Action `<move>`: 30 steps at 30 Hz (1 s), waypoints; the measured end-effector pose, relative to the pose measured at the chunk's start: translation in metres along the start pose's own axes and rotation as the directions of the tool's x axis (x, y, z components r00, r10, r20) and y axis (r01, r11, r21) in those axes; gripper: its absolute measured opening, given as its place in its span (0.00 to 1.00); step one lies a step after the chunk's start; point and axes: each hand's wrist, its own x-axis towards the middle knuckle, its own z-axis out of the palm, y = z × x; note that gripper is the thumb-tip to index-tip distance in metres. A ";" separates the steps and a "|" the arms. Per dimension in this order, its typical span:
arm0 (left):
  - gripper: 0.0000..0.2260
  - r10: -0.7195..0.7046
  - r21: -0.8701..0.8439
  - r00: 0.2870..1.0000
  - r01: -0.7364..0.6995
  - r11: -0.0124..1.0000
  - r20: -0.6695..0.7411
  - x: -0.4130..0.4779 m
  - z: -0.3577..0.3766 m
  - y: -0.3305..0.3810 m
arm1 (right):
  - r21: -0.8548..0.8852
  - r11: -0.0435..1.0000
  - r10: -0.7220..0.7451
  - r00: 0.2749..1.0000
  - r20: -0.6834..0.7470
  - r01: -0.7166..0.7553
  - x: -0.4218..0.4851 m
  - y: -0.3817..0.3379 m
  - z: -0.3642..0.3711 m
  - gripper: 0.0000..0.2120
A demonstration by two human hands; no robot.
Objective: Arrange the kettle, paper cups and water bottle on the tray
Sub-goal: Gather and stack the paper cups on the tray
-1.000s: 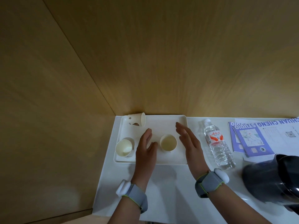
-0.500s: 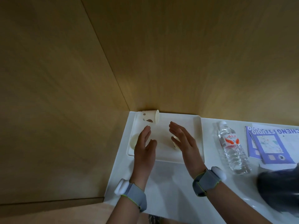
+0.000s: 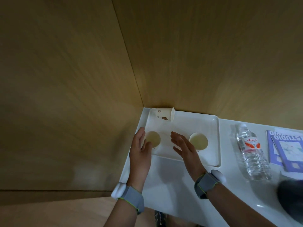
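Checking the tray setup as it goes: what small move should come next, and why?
Probably the open left hand reaches to the tipped paper cup and stands it upright: it lies on its side at the tray's far left corner, while the other two paper cups stand upright.

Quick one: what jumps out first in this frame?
Both hands are open at the white tray: left hand by the left upright cup, right hand between it and the right upright cup. A third cup lies tipped on its side at the tray's far-left corner. The water bottle lies flat on the counter right of the tray; the dark kettle is blurred at lower right.
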 end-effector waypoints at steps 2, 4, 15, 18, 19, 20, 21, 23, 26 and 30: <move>0.24 -0.011 -0.004 1.000 0.011 1.000 -0.002 0.000 -0.004 -0.002 | -0.012 1.000 0.010 1.000 0.009 -0.010 0.002 0.005 0.003 0.16; 0.24 -0.030 -0.007 1.000 0.030 1.000 -0.001 0.001 -0.006 -0.007 | -0.021 1.000 0.016 1.000 0.014 -0.016 0.004 0.009 0.006 0.16; 0.24 -0.131 -0.024 0.991 0.131 0.991 -0.008 0.009 -0.007 -0.033 | -0.065 0.997 0.033 0.997 0.076 -0.028 0.012 0.013 0.016 0.18; 0.24 -0.136 -0.031 0.991 0.136 0.990 -0.002 0.013 -0.007 -0.036 | -0.083 0.996 0.030 0.996 0.083 -0.023 0.014 0.013 0.019 0.18; 0.24 -0.137 -0.033 0.991 0.137 0.990 -0.001 0.014 -0.007 -0.036 | -0.084 0.996 0.031 0.996 0.084 -0.024 0.015 0.012 0.019 0.18; 0.24 -0.142 -0.033 0.990 0.141 0.989 0.001 0.014 -0.007 -0.037 | -0.084 0.996 0.035 0.996 0.085 -0.028 0.015 0.012 0.020 0.18; 0.24 -0.143 -0.032 0.990 0.144 0.989 0.005 0.014 -0.007 -0.037 | -0.084 0.996 0.038 0.995 0.087 -0.030 0.016 0.012 0.020 0.18; 0.23 -0.151 -0.031 0.988 0.151 0.988 0.012 0.013 -0.007 -0.038 | -0.085 0.996 0.041 0.995 0.093 -0.033 0.015 0.013 0.020 0.18; 0.21 -0.159 -0.015 0.987 0.160 0.987 0.016 0.012 -0.007 -0.038 | -0.092 0.995 0.046 0.994 0.095 -0.037 0.015 0.015 0.021 0.18; 0.21 -0.161 0.000 0.987 0.161 0.987 0.013 0.011 -0.007 -0.034 | -0.086 0.996 0.041 0.995 0.092 -0.033 0.017 0.014 0.022 0.18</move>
